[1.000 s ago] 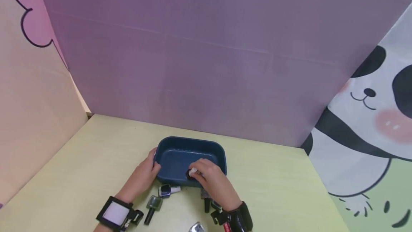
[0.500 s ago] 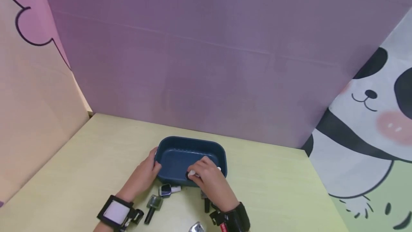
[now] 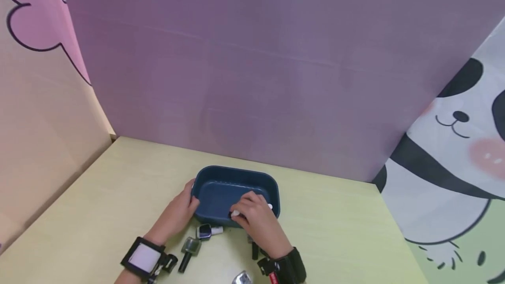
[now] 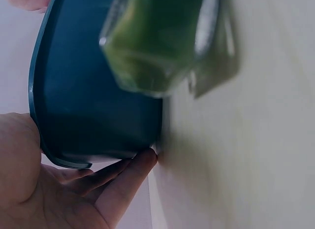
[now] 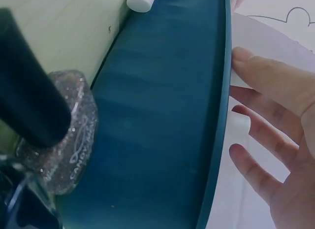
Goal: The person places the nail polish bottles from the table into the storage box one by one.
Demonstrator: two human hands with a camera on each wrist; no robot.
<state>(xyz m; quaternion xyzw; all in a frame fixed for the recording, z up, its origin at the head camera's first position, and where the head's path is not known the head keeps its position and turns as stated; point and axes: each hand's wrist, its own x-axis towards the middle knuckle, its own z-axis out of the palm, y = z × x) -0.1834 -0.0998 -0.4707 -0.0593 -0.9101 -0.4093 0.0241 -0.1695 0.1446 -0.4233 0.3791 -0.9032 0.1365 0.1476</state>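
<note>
A dark blue plastic tray (image 3: 236,171) stands on the table. My left hand (image 3: 179,209) holds its left end, thumb at the rim and fingers along the outer wall, as the left wrist view shows. Over the tray's near side my right hand (image 3: 260,220) pinches a nail polish bottle by its white cap (image 3: 235,213); the bottle is mostly hidden. Another white piece (image 3: 270,206) shows in the tray just beyond that hand. Outside the near wall lie a dark nail polish bottle (image 3: 204,231) and a green one (image 3: 191,246). A glittery bottle (image 5: 76,135) stands near my right wrist.
A silvery bottle (image 3: 242,278) is at the bottom edge of the head view. Pale yellow table (image 3: 335,227) surrounds the tray. A purple panel (image 3: 252,69) rises behind, with patterned panels on both sides.
My right hand has turned slightly over the tray, and the white piece beyond it has come into sight. My left hand keeps its place on the tray.
</note>
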